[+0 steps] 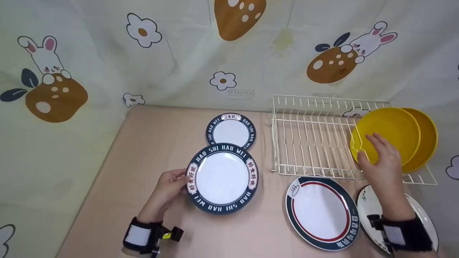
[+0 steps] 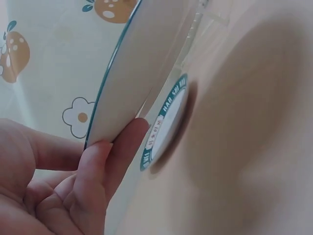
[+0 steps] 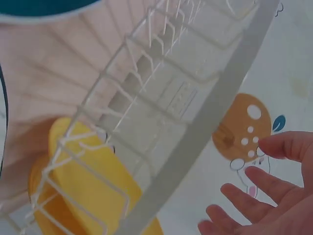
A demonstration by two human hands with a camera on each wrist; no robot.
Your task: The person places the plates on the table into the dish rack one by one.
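My left hand (image 1: 168, 189) pinches the left rim of a white plate (image 1: 222, 179) with a dark teal lettered border, thumb on top and fingers beneath. In the left wrist view the plate (image 2: 132, 63) is tilted and raised off the table, its pale underside showing. A smaller plate (image 1: 231, 130) of the same pattern lies on the table behind it, partly covered in the head view. My right hand (image 1: 385, 166) is above the front right of the white wire dish rack (image 1: 308, 143), fingers spread and holding nothing. Two yellow plates (image 1: 389, 132) stand in the rack's right end.
In front of the rack lies a plate with a dark border and red ring (image 1: 321, 213). Right of it, a white plate (image 1: 423, 218) is partly hidden under my right forearm. A patterned cloth (image 1: 186, 53) hangs behind the table (image 1: 154, 143).
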